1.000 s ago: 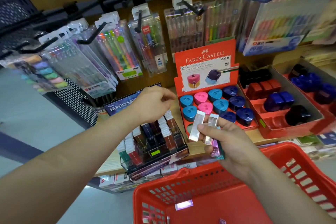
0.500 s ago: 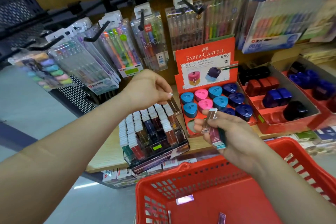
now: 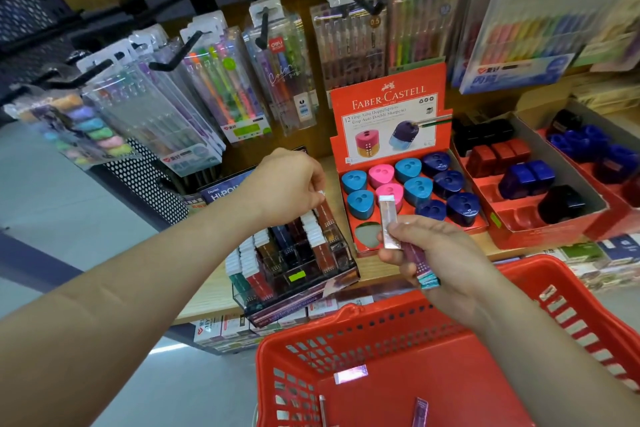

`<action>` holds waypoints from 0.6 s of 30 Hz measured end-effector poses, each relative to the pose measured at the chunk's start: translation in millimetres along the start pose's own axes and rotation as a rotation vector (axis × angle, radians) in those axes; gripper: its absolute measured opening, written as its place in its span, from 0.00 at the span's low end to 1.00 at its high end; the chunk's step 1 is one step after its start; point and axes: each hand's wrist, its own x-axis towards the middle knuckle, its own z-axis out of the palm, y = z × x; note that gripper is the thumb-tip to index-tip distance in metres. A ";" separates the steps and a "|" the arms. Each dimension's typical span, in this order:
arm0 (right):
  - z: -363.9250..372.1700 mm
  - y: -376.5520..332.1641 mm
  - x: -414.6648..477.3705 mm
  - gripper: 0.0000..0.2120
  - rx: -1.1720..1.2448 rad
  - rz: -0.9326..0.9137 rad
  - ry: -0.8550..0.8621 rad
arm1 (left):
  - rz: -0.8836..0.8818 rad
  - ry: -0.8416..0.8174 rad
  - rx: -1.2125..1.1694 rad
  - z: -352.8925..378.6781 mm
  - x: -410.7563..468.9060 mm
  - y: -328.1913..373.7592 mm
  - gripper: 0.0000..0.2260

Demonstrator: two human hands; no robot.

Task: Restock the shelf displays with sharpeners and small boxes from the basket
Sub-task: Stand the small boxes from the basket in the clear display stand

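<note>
You are standing at the shelf with your left hand curling over the back right corner of the clear acrylic tiered rack. Its fingertips are pinching the white-capped end of a dark red slim box. As I judge it, you are seating that box into the rack's rightmost column so that it is lining up with its neighbours.

Your right hand is hovering just right of the rack, grasping a small bundle of slim foil-wrapped boxes. One silvery pink box is standing up out of the bundle, probably so the left hand can be taking it next without fumbling.

In front of the rack and lower, the red plastic basket is sitting within easy reach, with a few loose small boxes lying on its floor. Right of the rack, the red cardboard display tray of triangular plastic sharpeners is showing one empty slot at its near left corner, so the sharpener restocking is looking unfinished.
</note>
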 end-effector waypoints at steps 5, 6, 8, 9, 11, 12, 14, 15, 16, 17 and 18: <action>0.4 1.8 2.1 0.08 0.001 0.005 -0.029 | 0.015 -0.046 0.065 -3.9 2.1 4.2 0.04; -0.1 2.5 2.4 0.09 0.006 0.005 -0.034 | 0.012 -0.062 0.066 -4.8 2.0 5.2 0.03; -1.5 4.1 3.3 0.12 0.009 0.002 -0.036 | 0.013 -0.082 0.067 -4.7 1.3 7.4 0.03; -2.2 4.7 3.6 0.13 0.010 0.001 -0.034 | 0.016 -0.084 0.069 -3.1 1.0 8.3 0.03; -2.3 5.0 3.8 0.14 0.014 -0.001 -0.031 | 0.030 -0.083 0.093 2.4 -0.1 11.4 0.03; -2.0 5.2 3.9 0.14 0.016 -0.003 -0.030 | 0.035 -0.084 0.118 6.3 -0.8 12.3 0.04; -0.6 5.1 3.9 0.13 0.014 -0.011 -0.026 | 0.043 -0.079 0.170 13.9 -1.7 13.1 0.05; 0.1 5.1 3.4 0.12 0.010 -0.017 -0.024 | 0.048 -0.071 0.187 16.9 -2.0 13.3 0.05; 0.6 5.6 3.3 0.11 0.004 -0.021 -0.021 | 0.052 -0.059 0.199 19.0 -1.9 13.3 0.04; 1.0 6.0 3.1 0.10 -0.004 -0.024 -0.018 | 0.056 -0.048 0.211 20.6 -1.3 13.4 0.04; 1.2 7.0 3.1 0.10 -0.018 -0.025 -0.013 | 0.059 -0.040 0.224 21.3 -0.6 14.1 0.04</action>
